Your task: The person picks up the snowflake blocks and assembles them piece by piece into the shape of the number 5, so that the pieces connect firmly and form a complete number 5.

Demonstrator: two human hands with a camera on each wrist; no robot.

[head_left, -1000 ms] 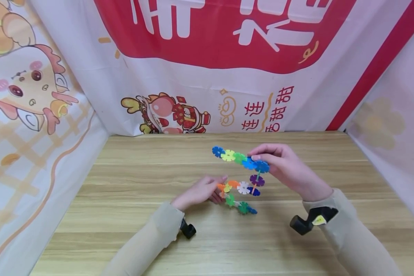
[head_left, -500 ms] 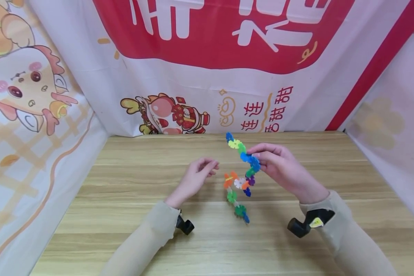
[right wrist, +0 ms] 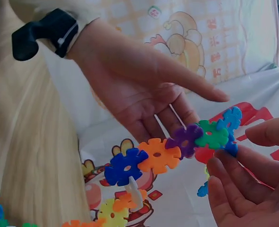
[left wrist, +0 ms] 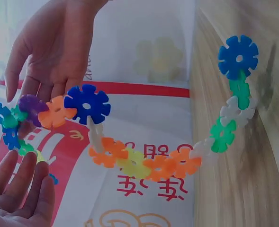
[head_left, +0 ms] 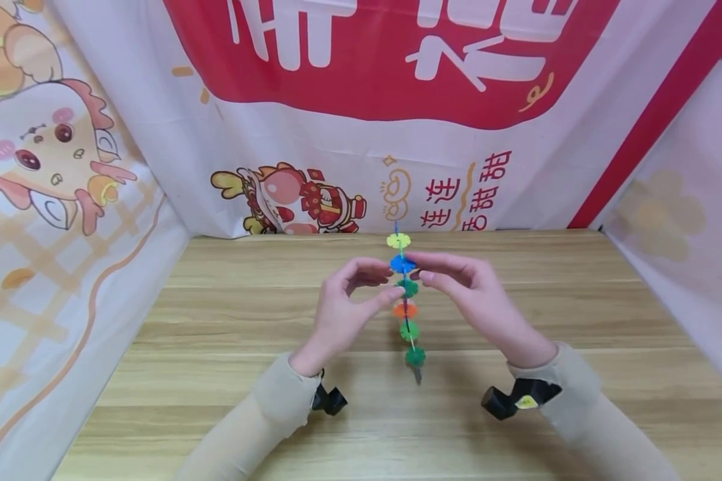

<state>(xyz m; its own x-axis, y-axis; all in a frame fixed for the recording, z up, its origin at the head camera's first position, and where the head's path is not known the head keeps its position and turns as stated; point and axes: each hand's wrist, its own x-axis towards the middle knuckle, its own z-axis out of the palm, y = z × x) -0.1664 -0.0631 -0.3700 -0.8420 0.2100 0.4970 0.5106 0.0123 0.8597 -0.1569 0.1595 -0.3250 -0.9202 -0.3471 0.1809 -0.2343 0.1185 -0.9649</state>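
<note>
A chain of slotted, flower-shaped plastic connecting discs [head_left: 403,264] rises from the table between both hands, seen edge-on by the head camera. Both wrist views show its curve: a purple disc [left wrist: 32,110], an orange disc [right wrist: 159,155], a dark blue disc [left wrist: 87,106]. My left hand [head_left: 339,304] is at its left, the thumb overlapping a green disc [head_left: 408,288]. My right hand [head_left: 478,290] is opposite, its fingertips at the upper blue disc. Both thumbs stand apart from the fingers. The lowest blue disc [left wrist: 238,57] is near the tabletop; contact is unclear.
The wood-grain table [head_left: 216,321] spreads around both arms. A printed cloth [head_left: 361,133] hangs behind it, with further cloths at left and right. Black camera mounts [head_left: 520,397] sit on both wrists.
The right hand's pinch on the blue discs has loosened. My left hand has risen and moved right to the chain. The chain has turned edge-on to the head camera.
</note>
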